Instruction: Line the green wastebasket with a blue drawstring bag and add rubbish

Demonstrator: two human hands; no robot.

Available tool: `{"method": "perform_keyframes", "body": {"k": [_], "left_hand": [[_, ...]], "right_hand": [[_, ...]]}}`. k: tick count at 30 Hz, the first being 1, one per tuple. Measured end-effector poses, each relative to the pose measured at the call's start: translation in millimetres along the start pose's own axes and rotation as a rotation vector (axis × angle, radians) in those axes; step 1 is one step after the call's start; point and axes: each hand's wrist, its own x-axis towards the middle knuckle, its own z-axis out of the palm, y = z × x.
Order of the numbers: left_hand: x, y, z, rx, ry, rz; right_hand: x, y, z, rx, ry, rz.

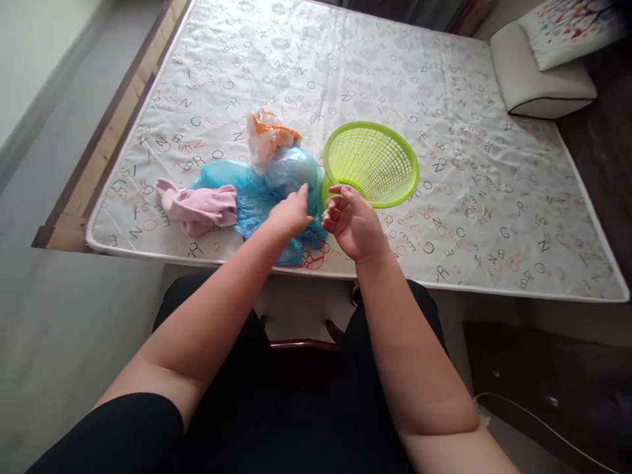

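Note:
A crumpled blue plastic bag (pixel 227 174) lies near the front edge of the mattress, with a rounded bulge wrapped in thin plastic (pixel 292 170) at its right side. Over this bag is my left hand (pixel 291 212), its index finger and thumb apart; the other fingers are mostly hidden. My right hand (pixel 358 227) is held palm inward with loosely curled, separated fingers and nothing visible in them. Just beyond it, a lime-green mesh basket (pixel 412 155) rests tilted. Left of the bag sits a bunched pink cloth (pixel 200 209). Behind the bulge is a clear and orange plastic bag (pixel 269 137).
The white mattress (pixel 469 217) with printed letters sits on a wooden frame (pixel 113 112). A thin red cord (pixel 316 263) trails by the front edge. At the far right are a cream padded block (pixel 543 76) and a patterned pillow (pixel 575 29). My knees are below the edge.

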Motion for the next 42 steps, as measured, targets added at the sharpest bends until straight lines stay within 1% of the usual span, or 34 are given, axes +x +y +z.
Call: {"method": "perform_keyframes", "body": {"k": [1, 3, 5, 7, 8, 10, 13, 15, 18, 19, 21, 23, 25, 27, 28, 29, 31, 33, 35, 36, 37, 39, 40, 41, 42], "left_hand": [[-4, -7, -12, 0.144, -0.09, -0.05], [-11, -20, -33, 0.327, -0.242, -0.139], [-17, -31, -49, 0.437, -0.321, -0.231], [-26, -39, -56, 0.508, -0.362, -0.298], [-32, -41, -57, 0.543, -0.381, -0.323], [-42, -45, -54, 0.571, -0.395, -0.33], [-46, -46, -47, 0.58, -0.391, -0.324], [-38, -45, -42, 0.634, -0.407, -0.311], [-18, -42, -36, 0.74, -0.466, -0.272], [-13, -41, -34, 0.757, -0.492, -0.273], [-5, -43, -30, 0.753, -0.527, -0.291], [-3, -46, -29, 0.726, -0.531, -0.313], [-4, -48, -33, 0.679, -0.467, -0.304], [-7, -44, -42, 0.607, -0.331, -0.287], [-9, -40, -47, 0.56, -0.248, -0.278], [-11, -35, -52, 0.514, -0.162, -0.268], [-16, -23, -61, 0.438, -0.004, -0.234], [-21, -13, -66, 0.37, 0.133, -0.17], [-24, -7, -67, 0.291, 0.227, -0.092], [-25, -6, -66, 0.241, 0.261, -0.052], [-25, -7, -65, 0.184, 0.289, -0.013], [-22, -12, -62, 0.048, 0.34, 0.069], [-19, -15, -61, -0.027, 0.364, 0.116], [-17, -19, -60, -0.101, 0.384, 0.168], [-14, -22, -58, -0.173, 0.399, 0.226]], "right_hand": [[1, 4, -6, -0.028, -0.01, 0.028], [8, 6, -12, -0.116, -0.056, 0.078], [17, 2, -11, -0.238, -0.108, 0.05], [22, -4, -11, -0.365, -0.128, -0.028], [23, -6, -11, -0.429, -0.128, -0.058], [24, -4, -12, -0.563, -0.136, -0.082], [25, 13, -12, -0.751, -0.22, -0.099], [25, 34, -9, -0.86, -0.289, -0.1], [21, 66, -1, -1.055, -0.394, -0.036], [19, 75, 1, -1.108, -0.455, -0.031], [15, 88, 4, -1.146, -0.474, -0.001], [12, 95, 4, -1.153, -0.471, 0.012], [13, 96, 2, -1.154, -0.491, -0.006], [15, 93, 2, -1.157, -0.532, -0.04], [17, 91, 2, -1.159, -0.538, -0.062], [18, 89, 3, -1.162, -0.514, -0.096], [21, 85, 8, -1.161, -0.38, -0.203], [23, 82, 13, -1.126, -0.198, -0.354], [25, 77, 17, -1.042, -0.046, -0.495], [26, 75, 19, -0.995, 0.026, -0.541], [28, 73, 19, -0.954, 0.098, -0.566], [32, 69, 19, -0.897, 0.211, -0.549], [34, 67, 17, -0.882, 0.228, -0.52], [37, 66, 15, -0.876, 0.211, -0.487], [41, 64, 13, -0.872, 0.16, -0.46]]}}
